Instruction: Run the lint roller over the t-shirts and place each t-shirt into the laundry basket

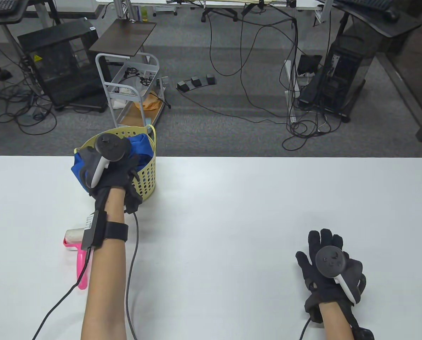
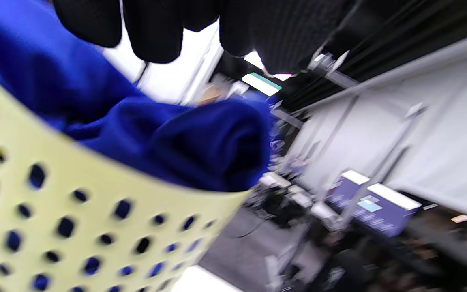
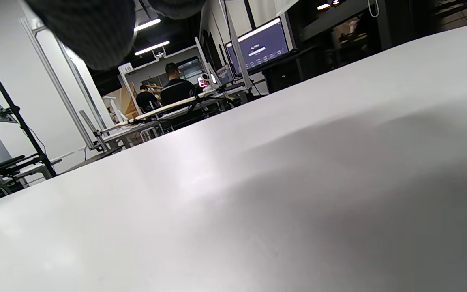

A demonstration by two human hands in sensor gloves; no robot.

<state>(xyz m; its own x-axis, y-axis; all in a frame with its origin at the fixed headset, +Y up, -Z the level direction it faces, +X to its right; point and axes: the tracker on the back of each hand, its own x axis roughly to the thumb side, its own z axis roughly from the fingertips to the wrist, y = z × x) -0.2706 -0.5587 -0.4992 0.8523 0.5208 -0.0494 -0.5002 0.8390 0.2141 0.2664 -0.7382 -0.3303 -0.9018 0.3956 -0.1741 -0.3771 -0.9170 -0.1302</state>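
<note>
My left hand (image 1: 106, 166) is over the near rim of the yellow laundry basket (image 1: 148, 177), with the blue t-shirt (image 1: 142, 143) bunched inside and a fold spilling over the rim on the side away from my right hand. The left wrist view shows the fingers (image 2: 154, 30) just above the cloth, but I cannot tell whether they pinch it or hang loose. My right hand (image 1: 329, 269) rests flat on the surface, well apart from the basket, fingers spread and holding nothing. The pink lint roller (image 1: 77, 248) lies near the basket, half under my left forearm. To finish well, I'd push the overhanging fold down inside the rim before letting go, steadying the light basket so it doesn't tip.
</note>
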